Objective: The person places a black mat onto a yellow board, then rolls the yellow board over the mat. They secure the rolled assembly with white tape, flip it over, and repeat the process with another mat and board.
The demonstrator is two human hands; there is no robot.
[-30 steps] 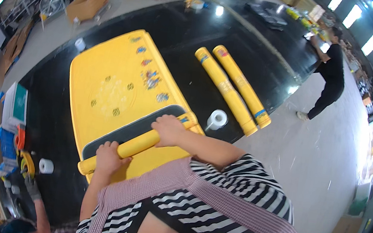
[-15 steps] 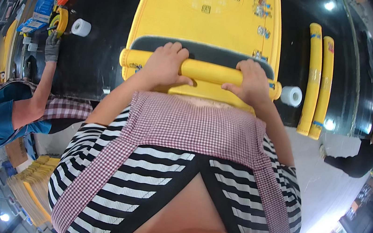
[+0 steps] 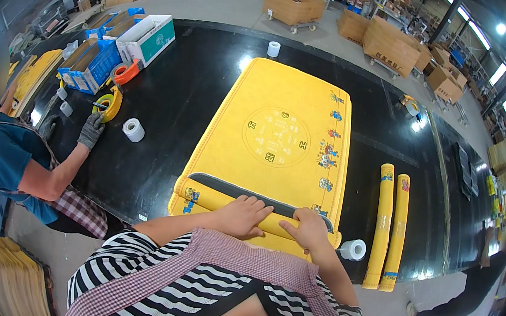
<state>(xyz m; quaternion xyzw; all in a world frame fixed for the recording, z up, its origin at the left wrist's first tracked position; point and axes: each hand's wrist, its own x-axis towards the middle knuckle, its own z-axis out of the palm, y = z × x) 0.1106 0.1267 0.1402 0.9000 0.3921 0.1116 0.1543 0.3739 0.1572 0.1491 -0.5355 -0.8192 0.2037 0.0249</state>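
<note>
A large yellow mat (image 3: 308, 127) with a printed circle and small cartoon figures lies flat on a black table. Across its near end is a yellow rolled mat (image 3: 206, 196), with a dark grey strip (image 3: 233, 189) of backing showing along its far side. My left hand (image 3: 243, 215) curls its fingers over the middle of this roll. Nearer its right end, my right hand (image 3: 308, 231) grips the roll, thumb toward the left hand. The undersides of both hands are hidden. A white tape roll (image 3: 353, 249) stands just beyond the roll's right end.
Two finished yellow rolls (image 3: 381, 226) lie side by side on the black table (image 3: 371, 135) at right. Left are another white tape roll (image 3: 133, 130), an orange tape dispenser (image 3: 125, 71) and boxes (image 3: 147, 40). A co-worker's gloved hand (image 3: 92, 130) rests near a yellow dispenser (image 3: 113, 105).
My view has tilted up, bringing the far table edge and room into sight. Both hands stay on the roll but are now closer together, the left having shifted toward its middle.
</note>
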